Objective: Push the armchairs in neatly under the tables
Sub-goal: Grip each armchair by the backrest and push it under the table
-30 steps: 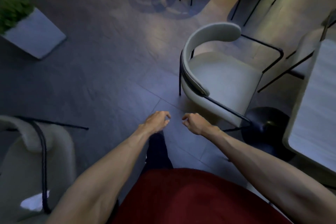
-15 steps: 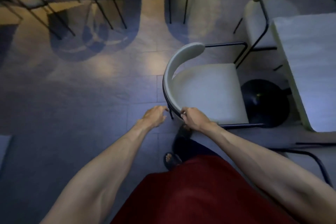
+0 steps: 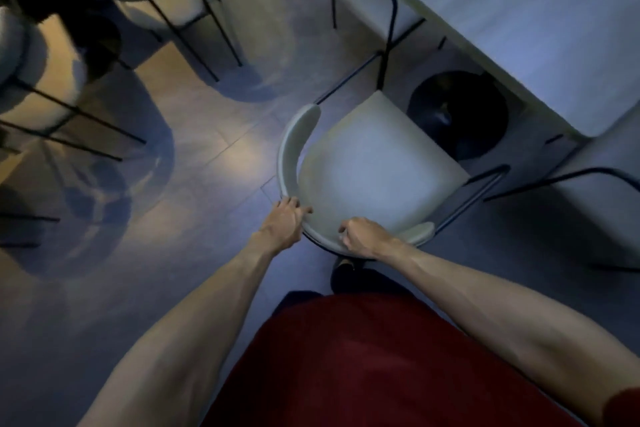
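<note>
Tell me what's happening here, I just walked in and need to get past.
A person in a red top is gripping the curved backrest of a pale upholstered armchair with a black metal frame, left hand and right hand both on it. The chair faces the pale rectangular table, its seat not yet under the tabletop, beside the table's round black base.

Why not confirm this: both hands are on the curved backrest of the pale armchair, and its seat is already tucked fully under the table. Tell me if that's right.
Not quite. In the head view the left hand and right hand are both on the curved backrest of the pale armchair, but its seat is not tucked under the table: it stands clear of the tabletop, in the open beside the dark round base.
</note>
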